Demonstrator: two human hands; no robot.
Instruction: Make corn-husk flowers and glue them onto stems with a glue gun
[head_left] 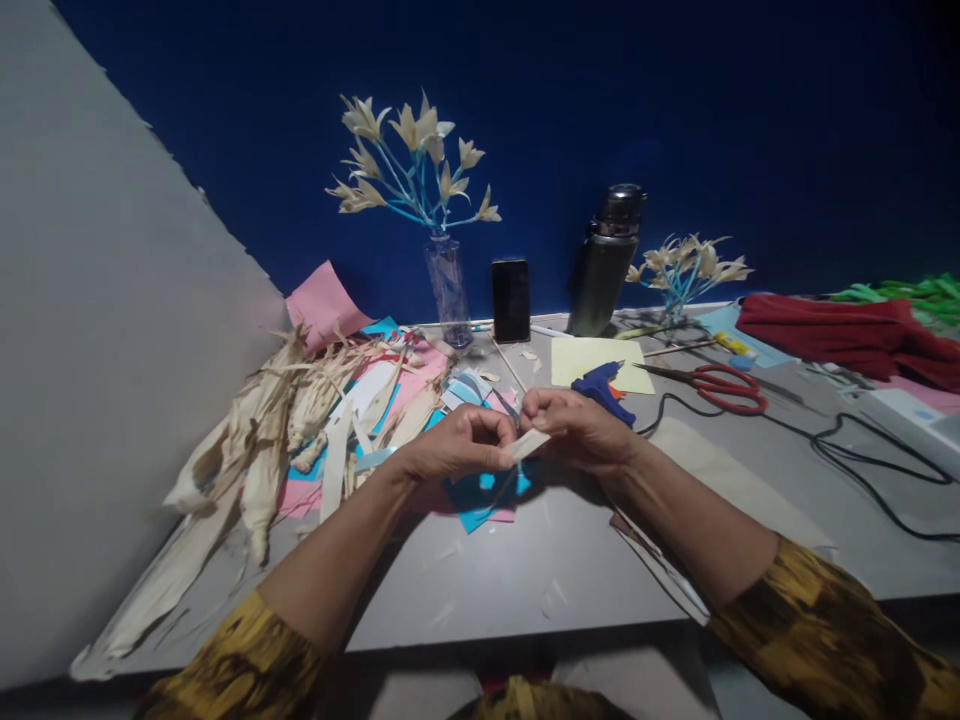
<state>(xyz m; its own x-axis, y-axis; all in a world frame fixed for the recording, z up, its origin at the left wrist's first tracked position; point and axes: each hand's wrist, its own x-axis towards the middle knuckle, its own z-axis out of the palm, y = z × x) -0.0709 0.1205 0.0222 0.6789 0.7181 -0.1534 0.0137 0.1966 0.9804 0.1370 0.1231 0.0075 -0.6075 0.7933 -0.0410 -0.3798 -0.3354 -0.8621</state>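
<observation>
Near the middle of the table, my left hand [471, 441] and my right hand [574, 425] pinch a small pale strip of husk [528, 445] between them. The left fingers hold its lower left end, the right fingers its upper right end. Beneath my hands lie blue paper [476, 500] and some pink paper. Just beyond my right hand, a blue glue gun [604, 386] rests by a yellow sheet [570, 360]. Dried corn husks [266, 460] are heaped to the left of my left hand.
Husk flowers [420, 130] stand in a clear vase [448, 290] at the back. Beside it are a phone [511, 300], a dark flask [606, 265] and smaller husk flowers [686, 265]. Red-handled scissors [727, 388], a black cable [862, 470] and red cloth [840, 335] lie on the right.
</observation>
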